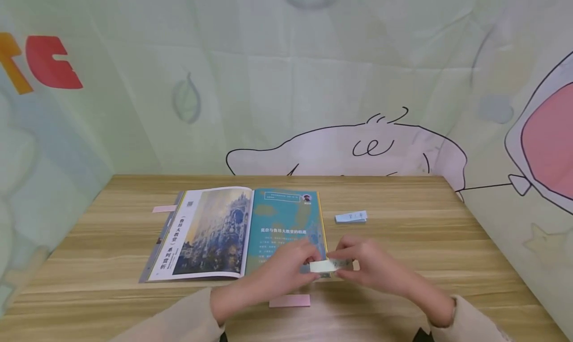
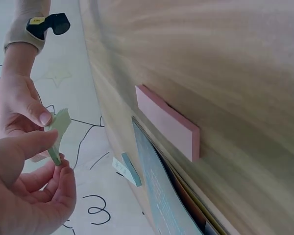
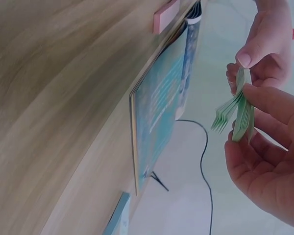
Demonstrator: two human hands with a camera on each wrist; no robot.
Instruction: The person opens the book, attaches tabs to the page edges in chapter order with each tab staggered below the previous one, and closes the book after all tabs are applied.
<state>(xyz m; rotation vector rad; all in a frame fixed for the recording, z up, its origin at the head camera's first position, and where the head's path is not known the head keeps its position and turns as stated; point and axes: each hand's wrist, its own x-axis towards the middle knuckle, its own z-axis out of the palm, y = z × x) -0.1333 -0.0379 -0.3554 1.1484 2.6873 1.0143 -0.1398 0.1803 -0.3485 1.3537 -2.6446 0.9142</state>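
Note:
Both hands hold a pad of pale green sticky notes (image 1: 323, 266) over the lower right corner of an open book (image 1: 286, 212). My left hand (image 1: 291, 266) pinches the pad's left end between thumb and fingers. At its right end, my right hand (image 1: 376, 266) grips it the same way. Up close in the right wrist view, the green strips (image 3: 242, 110) are fanned apart in layers between the fingertips. Some handwriting shows on the pad's face in the head view, partly covered by the right fingers.
A pink sticky-note pad (image 1: 290, 300) lies on the wooden table (image 1: 403, 202) below the left forearm. Right of the book is a blue pad (image 1: 351, 217) with handwriting. A pink strip (image 1: 164, 209) sticks out from the book's left edge. A printed cloth backdrop (image 1: 268, 98) hangs behind.

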